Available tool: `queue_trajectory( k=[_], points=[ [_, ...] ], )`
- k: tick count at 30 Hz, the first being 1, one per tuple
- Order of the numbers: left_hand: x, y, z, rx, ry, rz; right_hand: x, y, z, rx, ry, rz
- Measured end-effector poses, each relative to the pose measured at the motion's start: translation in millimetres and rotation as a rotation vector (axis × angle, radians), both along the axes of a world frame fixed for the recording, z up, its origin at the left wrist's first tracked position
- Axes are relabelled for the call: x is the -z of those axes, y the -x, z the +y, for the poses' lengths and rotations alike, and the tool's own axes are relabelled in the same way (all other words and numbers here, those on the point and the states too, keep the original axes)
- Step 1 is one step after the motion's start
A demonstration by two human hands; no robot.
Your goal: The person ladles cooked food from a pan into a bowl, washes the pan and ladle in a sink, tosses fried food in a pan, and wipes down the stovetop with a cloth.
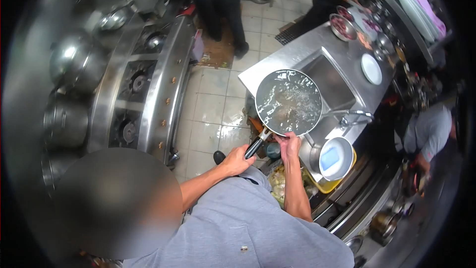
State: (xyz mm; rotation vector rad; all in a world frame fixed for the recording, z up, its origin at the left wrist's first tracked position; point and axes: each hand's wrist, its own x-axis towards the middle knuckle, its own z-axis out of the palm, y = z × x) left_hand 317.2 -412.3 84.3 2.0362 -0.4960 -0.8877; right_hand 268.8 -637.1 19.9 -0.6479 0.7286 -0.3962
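Note:
A round pan (289, 102) with clear, rippling liquid in it is held in front of me, over the corner of the steel sink counter. Its black handle (254, 147) points back toward me, and my left hand (239, 160) is wrapped round it. My right hand (289, 145) grips the near edge of the pan from below, its thumb at the rim. The faucet (349, 114) reaches toward the pan's right side. To the right of my right hand stands a white pot (336, 158) with a blue block inside.
Gas burners on a steel stove (158, 89) line the left. Metal bowls (342, 27) and a white plate (371, 69) sit on the counter. People stand at the top (213, 0) and right (429, 129). A bag of scraps (278, 182) is below my right forearm.

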Motion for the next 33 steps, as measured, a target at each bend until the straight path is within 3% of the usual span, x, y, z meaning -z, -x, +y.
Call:
queue_trajectory(
  k=[15, 23, 33],
  points=[
    [-81.6, 21.9, 185.1, -0.488, 0.114, -0.02, -81.9, -107.2, 180.2, -0.559, 0.123, -0.087],
    [-146.2, 41.8, 363.4, -0.716, 0.251, 0.096, -134.4, -157.8, 392.2, -0.927, 0.114, -0.207],
    [-227.5, 70.5, 582.1, -1.0, 0.352, -0.02, -211.2, -196.9, 677.4, -1.289, 0.013, -0.269]
  ],
)
